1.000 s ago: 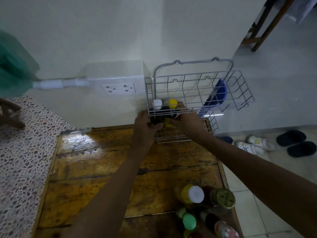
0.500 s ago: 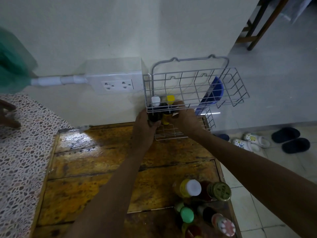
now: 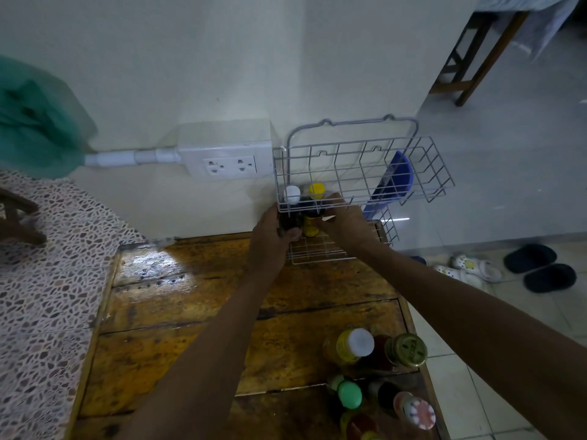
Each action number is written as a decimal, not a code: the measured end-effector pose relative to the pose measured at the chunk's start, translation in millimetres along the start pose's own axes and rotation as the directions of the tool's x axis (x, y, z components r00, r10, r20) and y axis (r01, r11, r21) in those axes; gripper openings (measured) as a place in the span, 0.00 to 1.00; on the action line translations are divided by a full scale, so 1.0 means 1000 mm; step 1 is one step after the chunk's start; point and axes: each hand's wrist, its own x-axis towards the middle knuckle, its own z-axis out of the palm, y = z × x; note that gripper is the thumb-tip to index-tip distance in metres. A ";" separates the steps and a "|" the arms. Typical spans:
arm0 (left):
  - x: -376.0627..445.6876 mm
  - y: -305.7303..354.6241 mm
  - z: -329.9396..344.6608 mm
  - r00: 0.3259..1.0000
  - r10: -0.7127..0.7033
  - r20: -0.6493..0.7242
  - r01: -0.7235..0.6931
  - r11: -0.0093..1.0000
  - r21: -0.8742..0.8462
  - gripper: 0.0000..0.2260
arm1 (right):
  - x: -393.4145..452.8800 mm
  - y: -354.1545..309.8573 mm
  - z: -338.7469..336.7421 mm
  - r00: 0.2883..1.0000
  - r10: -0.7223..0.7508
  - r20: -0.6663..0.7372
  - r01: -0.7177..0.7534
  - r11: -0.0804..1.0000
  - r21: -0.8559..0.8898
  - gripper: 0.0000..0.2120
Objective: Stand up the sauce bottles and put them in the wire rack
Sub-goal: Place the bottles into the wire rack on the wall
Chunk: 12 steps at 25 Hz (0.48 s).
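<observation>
Behind rack wires (image 3: 362,173), 2 half-hidden bottles (image 3: 309,214), left hand (image 3: 270,236) and right hand (image 3: 346,217) clasped around.

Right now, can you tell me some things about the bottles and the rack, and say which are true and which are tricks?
1. Two bottles stand in the wire rack. True: a white-capped bottle and a yellow-capped bottle.
2. Both hands are at the rack's left end. True: the left hand and right hand are there.
3. The rack is full. False: its right part holds no bottles.
4. All bottles are put away. False: several bottles wait on the wooden table.
5. The socket is right of the rack. False: it is left.
</observation>
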 end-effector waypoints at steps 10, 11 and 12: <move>0.002 -0.011 0.003 1.000 0.028 0.006 -0.028 0.999 0.043 0.25 | -0.001 0.005 0.008 0.995 0.099 0.016 -0.098 0.992 -0.083 0.17; 0.002 -0.013 0.003 0.999 0.029 0.018 -0.030 0.999 0.037 0.26 | -0.001 0.005 0.007 0.995 0.099 0.017 -0.097 0.992 -0.081 0.17; 0.002 -0.014 0.003 0.999 0.024 0.032 -0.025 0.999 0.030 0.27 | -0.001 0.003 0.006 0.994 0.103 0.021 -0.101 0.991 -0.084 0.17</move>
